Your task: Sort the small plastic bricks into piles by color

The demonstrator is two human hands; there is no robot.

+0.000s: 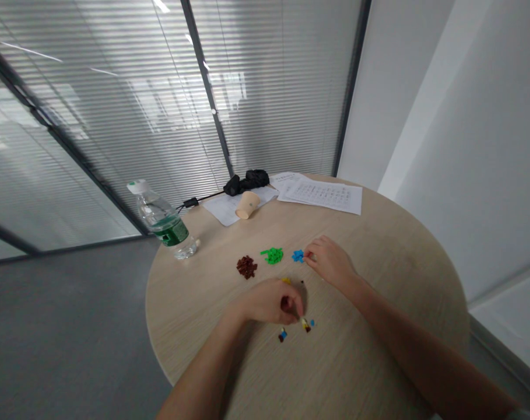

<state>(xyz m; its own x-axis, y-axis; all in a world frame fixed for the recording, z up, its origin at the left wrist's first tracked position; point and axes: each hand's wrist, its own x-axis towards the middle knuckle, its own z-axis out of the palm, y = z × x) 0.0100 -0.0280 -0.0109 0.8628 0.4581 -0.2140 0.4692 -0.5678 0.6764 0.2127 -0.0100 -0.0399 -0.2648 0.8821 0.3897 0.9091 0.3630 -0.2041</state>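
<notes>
Four small heaps of tiny pieces lie on the round table (378,280), two hands working among them; clock directions take twelve as the far edge, by the blinds (269,116). The blue heap (297,255) sits at nine o'clock from the right hand (331,261), right at its fingertips. The right thumb and forefinger come close together there, but whether they grip a piece I cannot tell.

The left hand (271,300) is curled, its fingertips pointing to about four o'clock, where a small joined piece (306,325) of pale, yellow and brown lies at or just beside them; contact or grip cannot be told. A loose blue piece (312,322) is just beyond, while a blue-and-brown piece (283,335) lies near six o'clock of that hand. From it, the brown heap (246,267) is at ten, the green heap (274,255) at twelve, and the partly hidden yellow heap (286,280) at one, close behind the knuckles.

At the table's ten o'clock, the clear bottle (164,224) wears a green label (172,231) whose lettering is too small to read. Printed sheets (321,195) at twelve carry rows of illegible text. A paper cup (247,205) lies tipped at eleven.
</notes>
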